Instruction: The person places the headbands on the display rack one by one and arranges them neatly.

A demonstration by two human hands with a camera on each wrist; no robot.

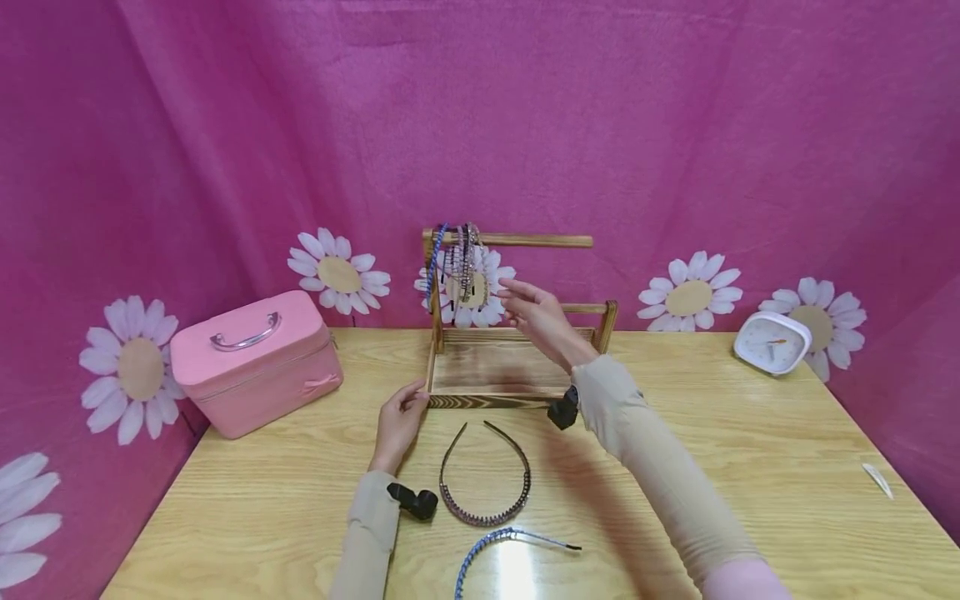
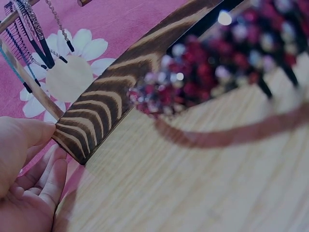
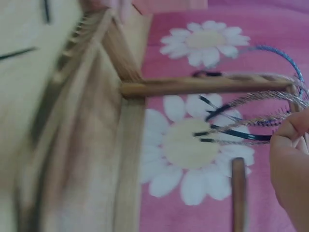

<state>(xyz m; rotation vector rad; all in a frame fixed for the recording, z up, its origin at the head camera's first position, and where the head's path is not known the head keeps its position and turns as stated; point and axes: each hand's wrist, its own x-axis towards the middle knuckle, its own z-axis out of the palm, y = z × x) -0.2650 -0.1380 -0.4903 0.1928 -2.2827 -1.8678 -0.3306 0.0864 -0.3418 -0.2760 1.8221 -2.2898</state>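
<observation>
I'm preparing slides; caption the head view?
Left hand touching a wooden rack, right hand beside its hanging headbands, two more headbands on the table.

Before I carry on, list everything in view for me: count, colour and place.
table: 1, light wood, before the curtain
curtain: 1, pink with white daisies, behind the table
rack: 1, brown wood, table's back middle
hanging headbands: several, overlapping so exact count unclear, blue, silvery and dark, rack's upper bar
dark headband: 1, dark, before the rack
blue headband: 1, blue, table's near edge
case: 1, pink, silver handle, table's left
clock: 1, white, table's back right
small object: 1, white, right edge, unclear what
wrist cameras: 2, black, one per wrist
sleeves: 2, beige, right also pink
left hand: 1, bare, holding rack's front left corner
right hand: 1, bare, beside hanging headbands
</observation>
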